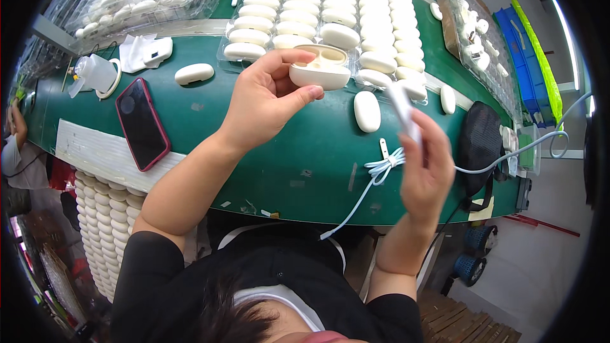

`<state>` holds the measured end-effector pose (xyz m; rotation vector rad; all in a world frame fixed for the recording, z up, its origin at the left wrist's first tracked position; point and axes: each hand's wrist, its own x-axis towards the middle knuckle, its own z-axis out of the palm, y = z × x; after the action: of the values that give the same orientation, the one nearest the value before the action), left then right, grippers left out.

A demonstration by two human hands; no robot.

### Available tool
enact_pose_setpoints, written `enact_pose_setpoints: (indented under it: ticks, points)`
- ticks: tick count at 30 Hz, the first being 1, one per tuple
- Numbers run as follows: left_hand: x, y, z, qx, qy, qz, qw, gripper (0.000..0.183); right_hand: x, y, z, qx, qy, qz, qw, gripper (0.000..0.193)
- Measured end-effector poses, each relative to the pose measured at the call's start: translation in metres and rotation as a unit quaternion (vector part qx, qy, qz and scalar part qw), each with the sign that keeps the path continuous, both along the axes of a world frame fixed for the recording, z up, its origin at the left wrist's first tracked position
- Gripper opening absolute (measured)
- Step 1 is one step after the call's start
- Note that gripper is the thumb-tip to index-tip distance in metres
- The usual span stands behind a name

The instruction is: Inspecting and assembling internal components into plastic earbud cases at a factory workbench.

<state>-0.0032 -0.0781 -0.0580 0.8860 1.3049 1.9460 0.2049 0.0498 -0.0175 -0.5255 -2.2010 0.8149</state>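
My left hand (260, 105) grips a white earbud charging case (319, 78) between thumb and fingers, above the green table. Its lid is up and the cream-coloured hollows inside face me. To the right, my right hand (429, 171) is closed around a slim white stick-like object (403, 109), smeared by motion, so its exact kind is unclear. A closed white case (367, 112) lies on the table between the hands. Beside my right hand is a bundled white cable (381, 168), with one end trailing toward the near table edge.
Behind the hands, a clear tray (223, 57) holds rows of white cases. A phone (142, 124), a loose case (194, 74) and a small dispenser bottle (95, 75) are on the left. A black pouch (480, 143) and blue bin (522, 57) are right. Another person's arm (19, 121) shows far left.
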Motion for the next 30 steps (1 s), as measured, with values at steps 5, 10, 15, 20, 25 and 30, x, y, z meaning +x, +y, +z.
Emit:
enact_pose_setpoints:
  ticks: [5, 10, 15, 20, 25, 30]
  points:
    - [0.006, 0.001, 0.001, 0.045, -0.005, 0.039, 0.998, 0.039, -0.065, -0.007, -0.003, 0.133, -0.039, 0.118, 0.983, 0.042]
    - [0.000, -0.001, -0.003, 0.006, 0.074, 0.073, 0.995, 0.039, -0.064, 0.010, -0.012, 0.057, -0.036, 0.086, 0.994, 0.038]
    - [0.000, 0.003, -0.012, 0.009, 0.132, 0.088, 0.987, 0.036, -0.066, 0.000, -0.015, 0.062, -0.025, 0.113, 0.991, 0.037]
    - [0.003, 0.004, -0.010, 0.018, 0.138, 0.103, 0.985, 0.036, -0.059, 0.005, -0.015, 0.048, -0.017, 0.127, 0.991, 0.036]
    - [-0.004, -0.002, 0.005, 0.041, 0.106, 0.114, 0.987, 0.038, -0.056, 0.013, -0.022, 0.045, -0.021, 0.020, 0.999, 0.028]
    - [-0.007, -0.007, 0.013, 0.043, -0.008, 0.054, 0.998, 0.037, -0.066, -0.032, -0.031, 0.076, -0.178, 0.155, 0.969, 0.038]
